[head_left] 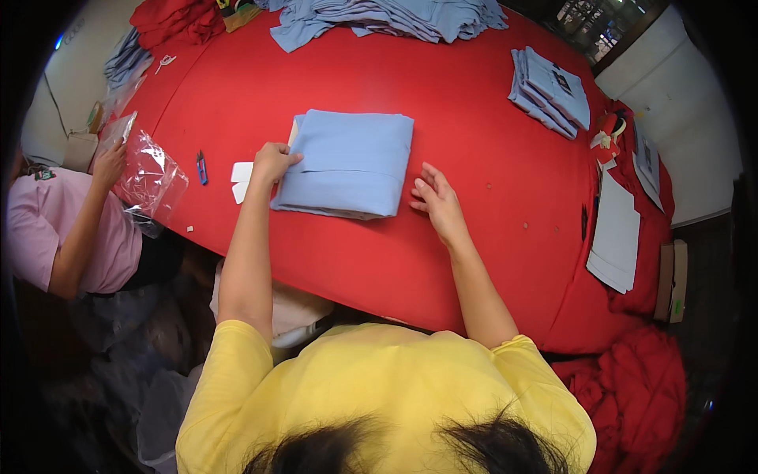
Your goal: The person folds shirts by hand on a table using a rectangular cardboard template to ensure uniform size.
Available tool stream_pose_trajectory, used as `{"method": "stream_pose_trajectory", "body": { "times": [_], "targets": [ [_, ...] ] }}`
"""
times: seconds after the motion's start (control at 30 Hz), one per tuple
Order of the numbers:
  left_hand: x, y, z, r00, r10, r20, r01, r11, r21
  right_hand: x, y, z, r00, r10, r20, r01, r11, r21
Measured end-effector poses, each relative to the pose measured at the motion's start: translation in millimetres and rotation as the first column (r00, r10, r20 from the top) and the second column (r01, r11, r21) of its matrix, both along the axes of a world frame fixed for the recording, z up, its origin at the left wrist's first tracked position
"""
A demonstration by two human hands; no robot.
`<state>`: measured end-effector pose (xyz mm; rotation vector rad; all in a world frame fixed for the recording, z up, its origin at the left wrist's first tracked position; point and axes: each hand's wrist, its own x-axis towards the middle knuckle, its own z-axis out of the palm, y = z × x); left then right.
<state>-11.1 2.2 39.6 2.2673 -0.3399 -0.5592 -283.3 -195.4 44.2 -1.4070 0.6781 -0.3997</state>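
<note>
A light blue garment [347, 154], folded into a neat rectangle, lies flat in front of me on the red-covered table. A pale strip shows along its upper left edge. My left hand [276, 162] grips the garment's left side, with the fingers partly hidden at the edge. Just off the right edge, my right hand [437, 201] hovers empty, its fingers apart and slightly curled. Two small white cards [240, 182] lie left of my left forearm. Beyond them rests a pair of blue thread snips [202, 168].
At the left, a co-worker's hand [110, 163] holds clear plastic [154, 178]. Blue garments [395, 20] are heaped at the far edge, with red cloth [178, 24] beside them. Folded blue garments [550, 91] are stacked at far right. Light grey sheets [614, 233] lie near the right edge.
</note>
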Motion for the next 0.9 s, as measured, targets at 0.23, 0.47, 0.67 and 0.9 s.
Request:
{"method": "stream_pose_trajectory", "body": {
  "times": [0.23, 0.47, 0.67, 0.9],
  "targets": [
    [-128.3, -12.5, -25.5, 0.985, -0.107, 0.139, 0.119, 0.99, -0.08, 4.9, -73.1, 24.9, 0.789, -0.111, -0.604, -0.48, 0.501, -0.72],
    [-200.0, -26.4, -6.4, 0.908, -0.37, -0.197, 0.325, 0.918, -0.228, 39.0, -71.5, -22.5, 0.9, -0.311, -0.305, -0.287, 0.1, -0.953],
    [-130.8, -112.4, 30.4, 0.648, -0.413, 0.64, 0.546, 0.838, -0.012, 17.5, -56.4, -12.1, 0.89, -0.317, -0.329, -0.324, 0.07, -0.943],
    [-71.1, -255.5, 21.7, 0.268, -0.916, 0.298, 0.937, 0.32, 0.142, -12.5, 4.8, -32.7, 0.924, -0.268, -0.273, -0.241, 0.147, -0.959]
  ]
}}
